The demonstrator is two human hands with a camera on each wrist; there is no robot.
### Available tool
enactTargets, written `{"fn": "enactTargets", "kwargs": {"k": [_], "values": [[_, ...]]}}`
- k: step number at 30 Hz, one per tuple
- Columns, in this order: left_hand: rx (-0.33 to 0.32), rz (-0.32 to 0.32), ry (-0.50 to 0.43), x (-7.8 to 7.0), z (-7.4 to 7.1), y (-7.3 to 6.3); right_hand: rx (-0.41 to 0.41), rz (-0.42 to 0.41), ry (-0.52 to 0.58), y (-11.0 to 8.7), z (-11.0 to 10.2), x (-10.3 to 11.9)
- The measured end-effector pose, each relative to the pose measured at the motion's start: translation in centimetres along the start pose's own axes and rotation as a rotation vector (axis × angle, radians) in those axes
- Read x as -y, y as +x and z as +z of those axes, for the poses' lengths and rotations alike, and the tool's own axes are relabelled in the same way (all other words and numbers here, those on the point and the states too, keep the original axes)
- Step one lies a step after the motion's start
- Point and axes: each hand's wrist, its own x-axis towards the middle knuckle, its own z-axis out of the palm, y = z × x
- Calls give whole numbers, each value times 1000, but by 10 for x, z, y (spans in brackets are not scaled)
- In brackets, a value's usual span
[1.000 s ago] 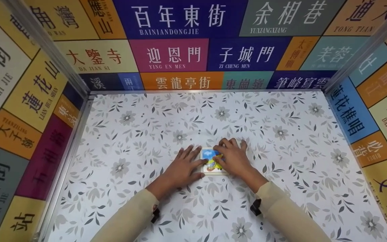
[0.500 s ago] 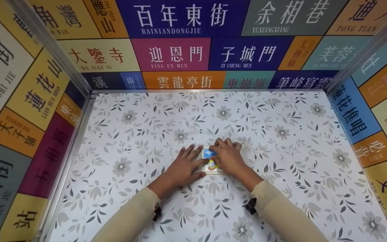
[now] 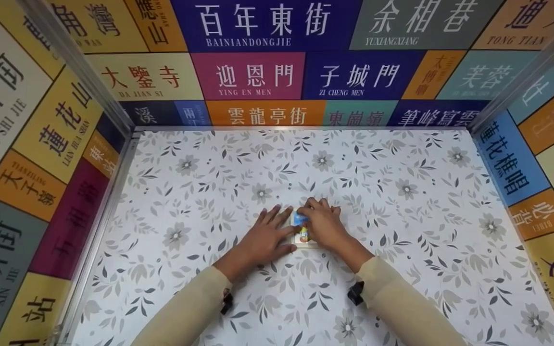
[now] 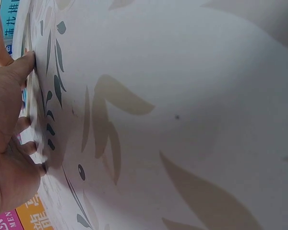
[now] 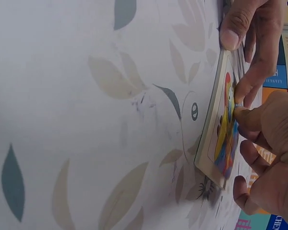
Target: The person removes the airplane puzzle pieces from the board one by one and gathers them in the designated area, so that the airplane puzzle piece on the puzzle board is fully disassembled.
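A small picture board (image 3: 301, 238) with a pale wooden rim and a bright cartoon picture, apparently a puzzle, lies flat on the table. My left hand (image 3: 268, 239) rests along its left side, fingers spread; its thumb (image 5: 230, 39) touches the rim in the right wrist view, and its index finger reaches onto the picture. My right hand (image 3: 324, 226) covers the board's right part with bent fingers. Its thumb (image 5: 249, 119) touches the picture surface. Whether a loose piece sits under these fingertips is hidden. In the left wrist view, my left hand (image 4: 12, 124) blocks most of the board.
White floral paper covers the table (image 3: 209, 192). Panels with coloured lettering (image 3: 248, 77) stand behind it and on both sides, joined by metal corner posts (image 3: 508, 77). A dark device (image 3: 356, 293) sits on my right wrist.
My right hand has slid left across the board and now hides more of the picture. The left hand keeps its place beside the board. The head view has shifted slightly.
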Motion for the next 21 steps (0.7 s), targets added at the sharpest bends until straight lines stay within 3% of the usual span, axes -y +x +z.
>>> {"fn": "enactTargets", "kwargs": {"k": [8, 21], "values": [[6, -11, 8, -1, -1, 1, 4, 27, -1, 2, -3, 2], [4, -23, -3, 1, 3, 2, 35, -7, -39, 2, -4, 1]]}}
